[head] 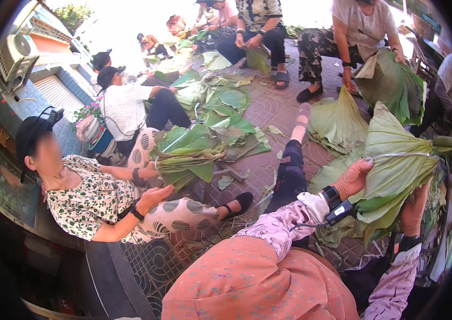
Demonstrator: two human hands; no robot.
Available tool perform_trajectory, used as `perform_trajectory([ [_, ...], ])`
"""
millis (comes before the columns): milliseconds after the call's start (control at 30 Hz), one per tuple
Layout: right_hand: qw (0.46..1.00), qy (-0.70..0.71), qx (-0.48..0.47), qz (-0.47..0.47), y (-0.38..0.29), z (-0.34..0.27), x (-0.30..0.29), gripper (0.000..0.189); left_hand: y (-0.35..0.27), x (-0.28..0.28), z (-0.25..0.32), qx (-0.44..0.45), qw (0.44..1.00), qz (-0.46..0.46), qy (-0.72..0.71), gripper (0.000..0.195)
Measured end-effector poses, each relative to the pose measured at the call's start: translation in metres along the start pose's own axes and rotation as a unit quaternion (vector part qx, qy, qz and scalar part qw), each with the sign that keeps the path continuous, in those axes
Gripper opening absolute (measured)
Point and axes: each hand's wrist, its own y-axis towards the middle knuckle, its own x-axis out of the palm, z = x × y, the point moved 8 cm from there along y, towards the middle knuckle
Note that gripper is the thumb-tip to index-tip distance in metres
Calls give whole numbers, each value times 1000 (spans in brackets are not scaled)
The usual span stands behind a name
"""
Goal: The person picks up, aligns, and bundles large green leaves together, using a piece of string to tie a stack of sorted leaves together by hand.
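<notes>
A bundle of large lotus leaves [398, 160], folded and layered, is held up before me on the right side of the head view. A thin white strap [404, 155] runs across its gathered part. My left hand [352, 180] grips the bundle's near left edge, the thumb by the strap's end. Against the bundle's lower right side is my right hand [414, 210]; leaves cover its fingers, so their grip is hidden. Beyond the bundle, more flattened leaves [340, 120] lie on the paving.
At my left a seated person [94, 192] holds another strapped leaf bundle [188, 154]. Across from me, a person [364, 36] handles a leaf stack [392, 86]. Loose leaves [226, 98] and scraps cover parts of the brick paving [270, 106]. Several more people sit farther back.
</notes>
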Motion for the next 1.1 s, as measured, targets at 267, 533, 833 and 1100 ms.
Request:
perform_trajectory([
  [267, 862, 430, 268, 15, 48, 70, 50, 54, 42, -68, 12, 20, 994, 103, -26, 36],
  [533, 831, 465, 304, -9, 43, 72, 34, 50, 65, -81, -12, 5, 996, 91, -17, 38],
  [833, 932, 268, 243, 16, 50, 87, 14, 37, 55, -106, -24, -81, 961, 184, 188, 42],
  [1100, 970, -219, 109, 5, 50, 84, 3, 40, 57, -53, -19, -62, 966, 91, 232, 60],
])
